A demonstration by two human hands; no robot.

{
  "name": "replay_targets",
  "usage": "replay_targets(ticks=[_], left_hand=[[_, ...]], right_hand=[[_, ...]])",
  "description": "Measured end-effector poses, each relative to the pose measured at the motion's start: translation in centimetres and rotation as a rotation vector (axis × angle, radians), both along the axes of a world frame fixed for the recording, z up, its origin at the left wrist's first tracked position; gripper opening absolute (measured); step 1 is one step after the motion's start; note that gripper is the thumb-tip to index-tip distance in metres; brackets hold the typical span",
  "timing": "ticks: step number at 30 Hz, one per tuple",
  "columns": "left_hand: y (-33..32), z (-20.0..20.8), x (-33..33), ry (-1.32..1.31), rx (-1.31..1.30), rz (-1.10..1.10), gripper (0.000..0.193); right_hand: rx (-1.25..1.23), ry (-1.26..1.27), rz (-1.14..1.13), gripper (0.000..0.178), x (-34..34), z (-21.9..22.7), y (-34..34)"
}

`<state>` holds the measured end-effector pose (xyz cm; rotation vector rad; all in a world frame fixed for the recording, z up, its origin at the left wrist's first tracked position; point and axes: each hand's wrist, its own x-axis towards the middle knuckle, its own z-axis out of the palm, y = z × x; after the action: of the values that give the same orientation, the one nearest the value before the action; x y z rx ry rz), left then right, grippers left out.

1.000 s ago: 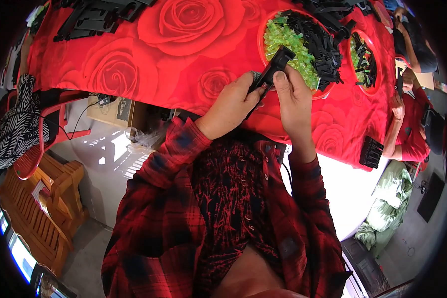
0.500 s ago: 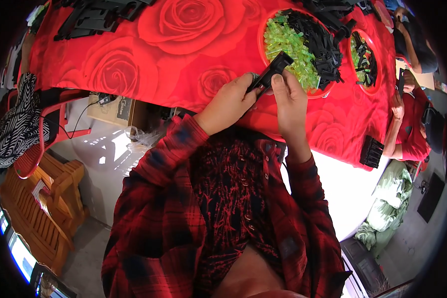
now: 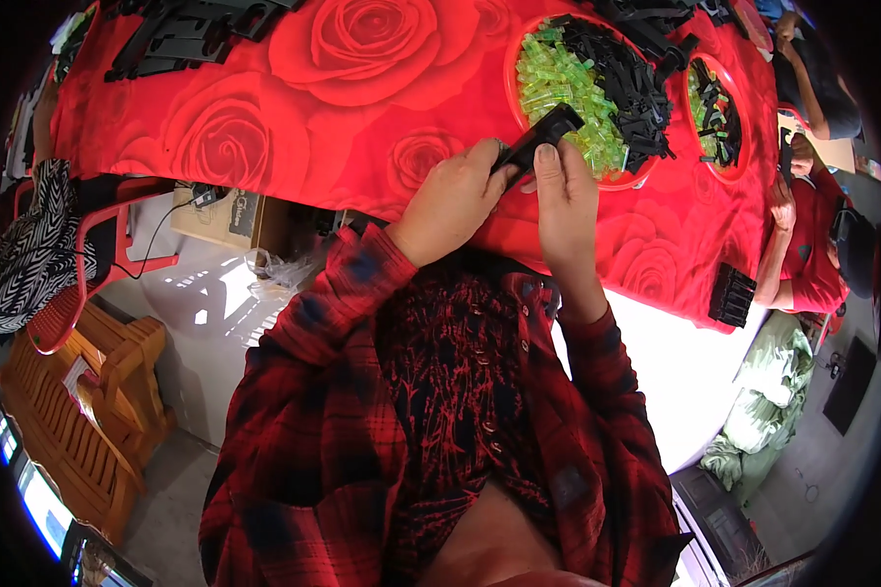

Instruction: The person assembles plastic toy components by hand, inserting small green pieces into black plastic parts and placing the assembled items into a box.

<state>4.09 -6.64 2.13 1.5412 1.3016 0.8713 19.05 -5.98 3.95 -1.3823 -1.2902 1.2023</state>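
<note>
Between my two hands is a long black plastic part (image 3: 556, 123), tilted up toward the right over the table's near edge. My left hand (image 3: 452, 201) is closed round its lower end, the fingertips hidden behind it. My right hand (image 3: 566, 201) pinches its middle, thumb on top. Just beyond stands a red round tray (image 3: 512, 83) with yellow-green translucent pieces (image 3: 563, 83) on its left side and small black plastic pieces (image 3: 625, 93) on its right. The far end of the held part overlaps the tray's near rim in view.
A rose-patterned red cloth (image 3: 352, 127) covers the table. Flat black parts (image 3: 181, 39) lie at the far left. Right of the tray sits a smaller red tray (image 3: 744, 132), and a ribbed black piece (image 3: 731, 296) lies at the right edge. Other people sit at both sides.
The held black part has shifted slightly and turned a little flatter, with both hands still on it. At the left edge, another person's patterned sleeve has moved.
</note>
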Motion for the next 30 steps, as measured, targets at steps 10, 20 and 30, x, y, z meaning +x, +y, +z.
replay_targets(ticks=[10,20,30], left_hand=[[1.1,0.2,-2.2,-0.294,-0.327,-0.179,0.014],[1.4,-0.3,-2.0,0.066,0.146,-0.172,0.019],[2.8,0.3,-3.9,0.134,0.19,-0.346,0.022]], right_hand=[[-0.094,0.162,0.003,0.02,1.4,1.2,1.0],[0.049,0.078,0.018,0.021,1.4,1.4,0.7],[-0.023,0.113,0.022,0.032,2.5,2.2,1.2]])
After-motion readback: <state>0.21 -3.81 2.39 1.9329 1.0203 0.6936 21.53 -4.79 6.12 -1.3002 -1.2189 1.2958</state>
